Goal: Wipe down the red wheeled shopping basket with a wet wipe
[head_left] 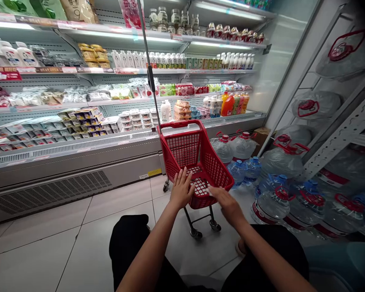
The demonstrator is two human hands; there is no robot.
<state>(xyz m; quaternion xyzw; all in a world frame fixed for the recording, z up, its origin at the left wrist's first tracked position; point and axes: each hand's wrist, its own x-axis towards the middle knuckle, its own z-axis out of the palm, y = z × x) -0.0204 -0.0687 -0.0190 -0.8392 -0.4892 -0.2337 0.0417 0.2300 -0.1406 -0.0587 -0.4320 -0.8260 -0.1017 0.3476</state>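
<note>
In front of me stands a small red plastic shopping cart (219, 172) with lattice sides, on a grey wheeled frame. Its basket shows only the lattice bottom, with the pale floor showing through. My left hand (181, 190) is over the cart's near left side, palm down, its fingers spread and holding nothing. At the near right rim is my right hand (228, 206), its fingers stretched toward the basket and slightly blurred. A small white patch shows at its fingertips; I cannot tell what it is. Whether either hand touches the rim is unclear.
An open refrigerated display case (134, 156) runs behind the cart, stocked with cartons, cups and bottles. Large water bottles (270, 205) crowd the floor at right, beside a white metal rack (337, 138). A thin dark pole (151, 77) rises at the cart's left. Light tiles (109, 243) cover the floor.
</note>
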